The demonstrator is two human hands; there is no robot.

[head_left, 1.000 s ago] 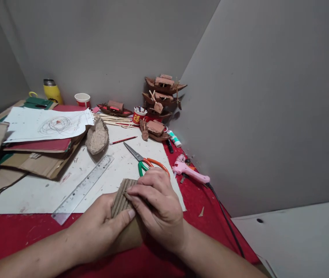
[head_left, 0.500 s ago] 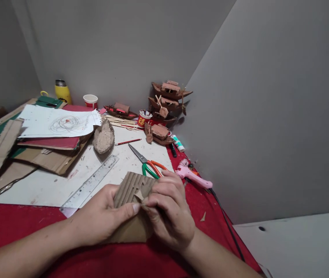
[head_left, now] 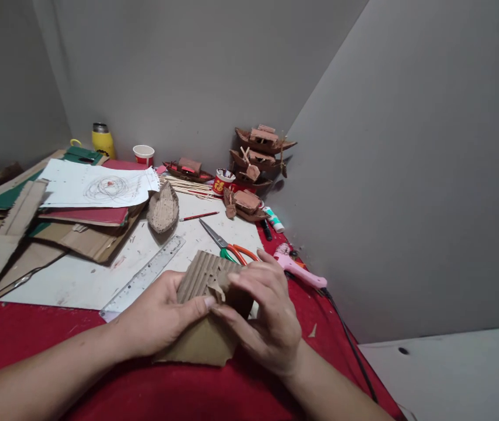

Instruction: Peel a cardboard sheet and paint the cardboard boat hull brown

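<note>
A piece of brown corrugated cardboard [head_left: 200, 278] lies at the near middle of the table, its smooth paper layer partly peeled back from the ribbed side. My left hand [head_left: 161, 316] presses it down with the thumb on the ribs. My right hand [head_left: 267, 316] pinches the loose paper flap at the cardboard's middle. Just beyond my fingers lie scissors [head_left: 227, 245] with orange and green handles.
A clear ruler [head_left: 144, 279] lies left of the cardboard on a white sheet [head_left: 82, 280]. A pink glue gun [head_left: 299, 270] with its cord lies right. A cardboard boat hull [head_left: 164, 207], model boats [head_left: 260, 152], cups, sticks and stacked cardboard fill the back and left. Grey walls close in.
The paper layer has come up off the ribbed cardboard under my right fingers. Both hands and the cardboard shifted slightly right as the view turned.
</note>
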